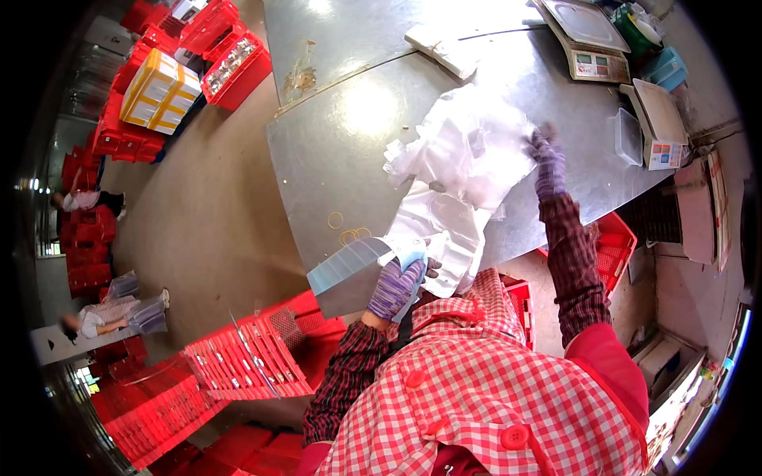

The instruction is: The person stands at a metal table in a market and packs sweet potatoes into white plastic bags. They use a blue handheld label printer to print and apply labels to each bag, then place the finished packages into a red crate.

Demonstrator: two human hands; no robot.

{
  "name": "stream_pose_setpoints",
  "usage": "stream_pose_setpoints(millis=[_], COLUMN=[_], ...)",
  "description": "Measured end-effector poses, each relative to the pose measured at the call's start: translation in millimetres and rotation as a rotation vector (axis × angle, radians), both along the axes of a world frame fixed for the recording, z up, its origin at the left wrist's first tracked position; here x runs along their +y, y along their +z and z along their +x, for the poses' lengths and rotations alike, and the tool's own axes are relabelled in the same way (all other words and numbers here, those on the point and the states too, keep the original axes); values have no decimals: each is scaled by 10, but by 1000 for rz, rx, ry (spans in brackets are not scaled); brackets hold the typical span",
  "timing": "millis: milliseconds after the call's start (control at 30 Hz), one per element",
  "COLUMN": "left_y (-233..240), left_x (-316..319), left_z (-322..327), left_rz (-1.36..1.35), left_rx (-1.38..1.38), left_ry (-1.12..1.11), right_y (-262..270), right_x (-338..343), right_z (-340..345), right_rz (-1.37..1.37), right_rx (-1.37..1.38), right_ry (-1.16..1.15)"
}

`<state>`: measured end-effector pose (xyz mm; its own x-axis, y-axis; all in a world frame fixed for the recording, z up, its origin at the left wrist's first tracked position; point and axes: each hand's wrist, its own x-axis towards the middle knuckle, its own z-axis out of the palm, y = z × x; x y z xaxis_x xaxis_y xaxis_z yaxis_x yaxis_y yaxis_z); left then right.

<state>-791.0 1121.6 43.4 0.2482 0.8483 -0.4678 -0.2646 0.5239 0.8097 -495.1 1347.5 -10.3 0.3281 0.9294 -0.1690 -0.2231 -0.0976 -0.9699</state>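
Note:
My left hand point(397, 290), in a purple knitted glove, grips a bundle of blue-tinted clear plastic sheets point(348, 265) at the metal table's near edge; the sheets droop to the left. Beside its fingers lie white plastic bags point(443, 226) that reach down over the edge. My right hand point(545, 143), gloved alike and blurred, is at the right edge of a loose heap of thin translucent plastic bags point(476, 140); whether it holds one cannot be told. Several rubber bands point(351, 235) lie left of the heap. A folded white stack point(442, 50) rests farther back.
Weighing scales point(598, 64) and a clear plastic container point(628, 137) stand at the right of the metal table point(315, 160). Red plastic crates point(250, 357) are stacked at lower left, more below the table's right edge. Foam boxes point(161, 92) stand upper left. Two people point(104, 318) are at far left.

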Motion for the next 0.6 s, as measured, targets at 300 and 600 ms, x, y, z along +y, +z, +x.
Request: stream_pose_setpoints(millis=[300, 600], left_y=[-130, -209], left_x=[-169, -338], left_z=[-128, -151], left_rz=[72, -22], left_rx=[168, -61], left_ry=[-118, 62], right_y=[402, -25], right_x=[-1291, -1228], right_z=[-1302, -1235], right_rz=[392, 220], right_rx=[-317, -493], right_ry=[1324, 734])
